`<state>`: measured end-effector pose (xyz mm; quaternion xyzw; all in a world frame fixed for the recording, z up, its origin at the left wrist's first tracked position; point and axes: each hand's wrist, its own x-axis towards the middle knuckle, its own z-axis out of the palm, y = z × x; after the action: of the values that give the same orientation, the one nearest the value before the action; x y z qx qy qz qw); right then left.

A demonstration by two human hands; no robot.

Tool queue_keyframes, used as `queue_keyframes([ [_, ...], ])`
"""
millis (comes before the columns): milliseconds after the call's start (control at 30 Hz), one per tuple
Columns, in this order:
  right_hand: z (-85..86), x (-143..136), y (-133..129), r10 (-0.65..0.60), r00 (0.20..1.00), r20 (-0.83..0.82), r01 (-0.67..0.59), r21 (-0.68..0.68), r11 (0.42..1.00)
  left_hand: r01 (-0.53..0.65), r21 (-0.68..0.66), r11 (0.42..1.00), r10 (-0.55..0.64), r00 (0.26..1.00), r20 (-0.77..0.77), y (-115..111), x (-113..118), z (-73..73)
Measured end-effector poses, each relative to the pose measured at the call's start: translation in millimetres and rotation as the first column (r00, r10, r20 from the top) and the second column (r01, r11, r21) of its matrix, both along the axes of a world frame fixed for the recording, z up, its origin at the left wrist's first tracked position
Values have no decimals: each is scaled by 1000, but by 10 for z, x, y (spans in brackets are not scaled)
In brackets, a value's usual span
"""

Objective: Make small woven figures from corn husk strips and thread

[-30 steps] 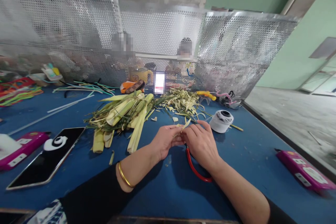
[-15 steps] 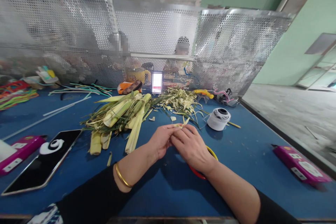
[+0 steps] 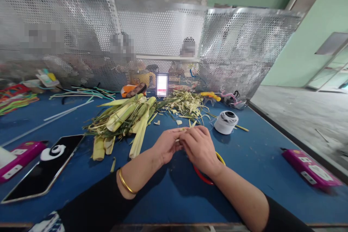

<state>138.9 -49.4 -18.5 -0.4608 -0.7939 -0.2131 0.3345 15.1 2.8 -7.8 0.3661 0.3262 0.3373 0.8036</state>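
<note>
My left hand (image 3: 167, 145) and my right hand (image 3: 202, 150) meet above the middle of the blue table. The fingers of both are closed around a thin, pale yellow-green strip of plant husk (image 3: 193, 124). Only its tip and a bit between the fingers show; my right fingers cover the rest. Under my right wrist lies a red and yellow ring (image 3: 202, 177), partly hidden by the hand. A bundle of green and pale husks (image 3: 119, 119) is to the left of my hands. Beyond them is a heap of shredded husk pieces (image 3: 187, 103).
A spool of white thread (image 3: 225, 123) stands right of my hands. A large black phone (image 3: 40, 174) and a magenta box (image 3: 23, 157) lie at left, another magenta box (image 3: 311, 170) at right. A perforated metal screen (image 3: 163, 25) runs along the back, with people behind it.
My right hand has shifted slightly and its fingers are more bunched over the strip. Less of the strip shows now. My left hand stays almost where it was.
</note>
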Motion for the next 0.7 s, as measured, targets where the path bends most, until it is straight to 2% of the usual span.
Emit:
queue_keyframes([
  [67, -9, 35, 27, -46, 967, -250, 27, -79, 997, 2, 6, 1000, -2, 1000, -13, 15, -11, 1],
  [167, -33, 85, 79, -151, 831, -535, 19, -244, 970, 5, -12, 1000, -6, 999, -51, 32, -18, 12],
  [267, -63, 113, 123, -228, 705, -671, -11, -333, 943, 7, -30, 1000, -9, 998, -68, 34, -18, 25],
  [333, -82, 122, 141, -247, 670, -700, -30, -358, 933, 15, -18, 1000, -16, 997, -78, 27, -18, 28],
  [433, -97, 132, 149, -288, 643, -710, -77, -435, 897, 6, 35, 999, -1, 990, -138, 17, -16, 30],
  [533, -81, 138, 128, -343, 632, -695, -137, -535, 833, -54, 88, 995, 70, 979, -191, 20, -13, 40],
  [633, -47, 134, 80, -345, 715, -608, -117, -591, 798, -139, 111, 984, 161, 961, -224, 40, -14, 57],
  [700, -31, 128, 47, -307, 784, -540, -61, -559, 827, -172, 129, 977, 200, 947, -250, 54, -15, 60],
])
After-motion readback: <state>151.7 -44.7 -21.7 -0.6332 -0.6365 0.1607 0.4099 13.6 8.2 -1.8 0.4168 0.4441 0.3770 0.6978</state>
